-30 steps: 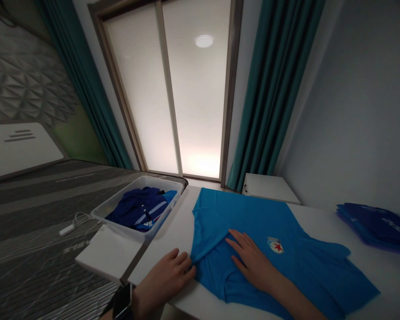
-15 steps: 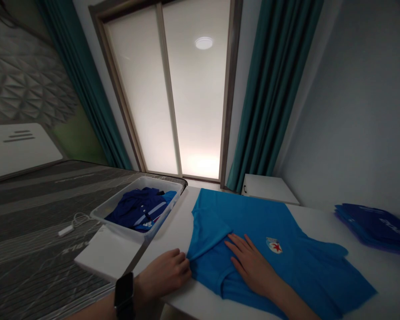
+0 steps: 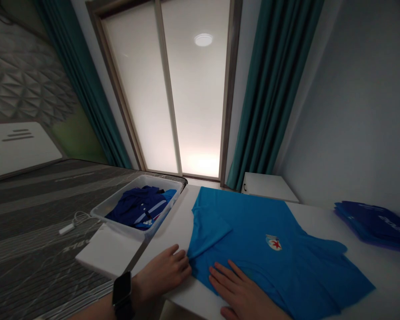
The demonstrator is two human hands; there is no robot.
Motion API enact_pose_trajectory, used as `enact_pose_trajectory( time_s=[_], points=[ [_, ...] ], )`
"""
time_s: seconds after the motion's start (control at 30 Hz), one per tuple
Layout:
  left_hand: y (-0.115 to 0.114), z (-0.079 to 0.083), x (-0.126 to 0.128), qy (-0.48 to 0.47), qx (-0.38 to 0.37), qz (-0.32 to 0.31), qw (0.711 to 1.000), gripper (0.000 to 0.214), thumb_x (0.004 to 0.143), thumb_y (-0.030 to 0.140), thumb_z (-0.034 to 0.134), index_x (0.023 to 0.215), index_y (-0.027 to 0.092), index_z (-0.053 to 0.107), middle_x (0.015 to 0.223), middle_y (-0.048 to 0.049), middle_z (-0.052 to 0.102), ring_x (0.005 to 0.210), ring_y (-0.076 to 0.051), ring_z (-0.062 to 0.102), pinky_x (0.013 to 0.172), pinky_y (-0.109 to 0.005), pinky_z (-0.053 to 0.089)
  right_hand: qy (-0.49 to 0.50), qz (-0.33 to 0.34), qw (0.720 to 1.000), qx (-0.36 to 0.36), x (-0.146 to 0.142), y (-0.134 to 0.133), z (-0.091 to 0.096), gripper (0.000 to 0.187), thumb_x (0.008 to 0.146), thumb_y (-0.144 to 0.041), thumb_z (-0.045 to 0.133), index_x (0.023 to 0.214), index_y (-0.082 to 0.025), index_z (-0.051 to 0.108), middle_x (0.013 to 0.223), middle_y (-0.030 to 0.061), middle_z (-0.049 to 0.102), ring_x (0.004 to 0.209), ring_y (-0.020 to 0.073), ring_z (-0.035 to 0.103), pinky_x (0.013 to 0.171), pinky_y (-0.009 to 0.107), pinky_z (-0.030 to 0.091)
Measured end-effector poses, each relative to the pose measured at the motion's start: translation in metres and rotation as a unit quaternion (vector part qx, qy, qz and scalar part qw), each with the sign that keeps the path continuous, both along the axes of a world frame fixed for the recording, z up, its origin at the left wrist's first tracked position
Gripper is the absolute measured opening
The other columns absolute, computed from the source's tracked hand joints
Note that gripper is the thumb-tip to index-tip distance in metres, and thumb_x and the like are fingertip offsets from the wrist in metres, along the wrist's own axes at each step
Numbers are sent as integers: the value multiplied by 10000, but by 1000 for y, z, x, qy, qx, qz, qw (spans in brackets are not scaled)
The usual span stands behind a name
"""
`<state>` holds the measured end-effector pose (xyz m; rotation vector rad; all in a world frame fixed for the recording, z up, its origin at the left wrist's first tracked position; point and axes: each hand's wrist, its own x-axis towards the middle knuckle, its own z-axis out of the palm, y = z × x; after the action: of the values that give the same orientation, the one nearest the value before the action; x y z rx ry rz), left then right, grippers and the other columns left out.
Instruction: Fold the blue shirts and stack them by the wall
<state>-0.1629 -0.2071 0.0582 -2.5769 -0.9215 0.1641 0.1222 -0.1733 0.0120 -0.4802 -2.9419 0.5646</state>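
A bright blue T-shirt (image 3: 250, 213) lies spread on the white table, its left sleeve folded inward over the body and a small star badge on the chest. My left hand (image 3: 168, 271), with a dark watch on its wrist, pinches the shirt's edge at the near left corner below that sleeve. Flat on the fabric near the collar rests my right hand (image 3: 236, 291), fingers spread and holding nothing. The collar is partly hidden beneath my right hand and forearm.
Left of the table, a clear plastic bin (image 3: 120, 224) holds crumpled dark blue clothes (image 3: 140, 204). Several folded blue garments (image 3: 375, 224) are stacked at the table's right end. A white cabinet (image 3: 270, 186) stands behind. A white plug with cable (image 3: 66, 229) lies on the striped bed (image 3: 26, 213).
My right hand has slid toward me and left, from beside the badge down to the collar, and the fabric there lies flatter. My left hand keeps its place.
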Motion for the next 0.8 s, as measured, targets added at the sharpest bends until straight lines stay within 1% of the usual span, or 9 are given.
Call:
enact_pose_trajectory(
  time_s=[0.13, 0.27, 0.4, 0.47, 0.53, 0.6, 0.63, 0.7, 0.8],
  points=[
    [-4, 2, 0, -6, -2, 8, 1000, 55, 917, 227, 641, 910, 185, 607, 830, -29, 649, 794, -214, 546, 777, -371, 347, -30, 12, 999, 11, 2, 4, -5, 710, 927, -294, 583, 1540, -316, 225, 1592, 56, 223, 1464, 279, 215, 1196, 518, 170],
    [-6, 1, 6, -16, 12, 1, 1000, 149, 937, 246, 615, 1060, 163, 600, 838, -29, 654, 795, -216, 545, 781, -378, 343, 1, 22, 998, 54, 4, 5, -13, 707, 928, -346, 594, 1534, -340, 231, 1595, 53, 217, 1460, 273, 231, 1196, 514, 165],
    [-5, -1, 7, -18, 17, -9, 1000, 77, 945, 239, 608, 964, 165, 606, 807, -20, 640, 774, -206, 532, 760, -371, 333, 18, 28, 996, 81, 6, 5, -15, 686, 932, -371, 584, 1531, -313, 256, 1585, 52, 276, 1450, 268, 262, 1197, 505, 162],
    [-4, -3, 4, -15, 19, -9, 1000, 72, 939, 236, 617, 908, 174, 602, 793, -20, 632, 766, -208, 524, 742, -365, 327, 16, 37, 996, 73, 4, 4, -8, 613, 947, -379, 555, 1505, -271, 326, 1560, 59, 344, 1437, 259, 292, 1196, 496, 173],
    [-4, -4, 1, -14, 20, -11, 1000, 87, 937, 230, 621, 871, 180, 594, 786, -19, 624, 765, -208, 518, 728, -360, 321, 20, 43, 997, 54, 0, 1, 5, 481, 959, -363, 526, 1417, -232, 462, 1490, 61, 468, 1396, 241, 366, 1196, 476, 185],
    [-4, -5, -2, -16, 19, -14, 1000, 94, 936, 228, 622, 862, 181, 588, 789, -17, 619, 771, -208, 513, 725, -360, 321, 30, 29, 999, 31, -10, -3, 19, 346, 960, -302, 507, 1285, -208, 576, 1368, 56, 593, 1314, 219, 464, 1193, 450, 204],
    [-4, -6, -2, -17, 18, -14, 1000, 93, 937, 229, 620, 865, 181, 588, 792, -16, 619, 774, -208, 511, 726, -361, 322, 37, 9, 999, 21, -16, -4, 25, 317, 956, -258, 493, 1250, -198, 595, 1312, 57, 629, 1269, 207, 503, 1188, 432, 221],
    [-4, -7, -2, -19, 16, -10, 1000, 90, 940, 233, 617, 871, 183, 588, 795, -17, 619, 780, -209, 509, 732, -364, 325, 60, -34, 998, 9, -28, -6, 34, 332, 948, -195, 459, 1255, -196, 587, 1280, 63, 639, 1220, 195, 535, 1153, 386, 292],
    [-5, -7, -2, -25, 7, -3, 1000, 85, 936, 233, 624, 872, 189, 588, 801, -13, 621, 785, -208, 512, 735, -364, 327, 80, -74, 994, 3, -42, -4, 34, 377, 943, -174, 442, 1298, -218, 563, 1332, 64, 600, 1227, 212, 525, 1087, 355, 373]
  ],
)
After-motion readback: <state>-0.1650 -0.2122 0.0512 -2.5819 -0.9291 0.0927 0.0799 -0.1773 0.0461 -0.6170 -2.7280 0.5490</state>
